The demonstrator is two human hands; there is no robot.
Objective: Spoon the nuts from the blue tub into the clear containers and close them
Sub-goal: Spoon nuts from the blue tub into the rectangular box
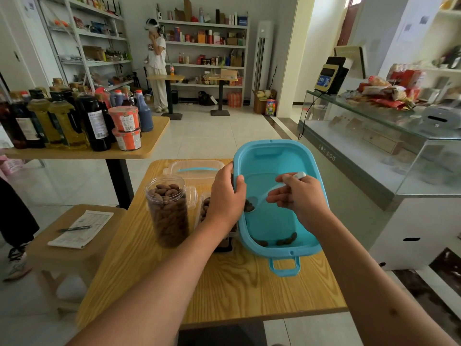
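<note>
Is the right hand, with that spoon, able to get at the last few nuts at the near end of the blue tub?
Probably yes. The right hand is inside the blue tub holding the spoon, and nothing covers the nuts along the near wall.

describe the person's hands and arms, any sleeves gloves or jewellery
Both hands are bare: no gloves, rings or watch show on the left hand or the right hand. Both forearms are uncovered right to the frame's bottom edge, so no sleeves appear. A small dark spot marks the right forearm.
</note>
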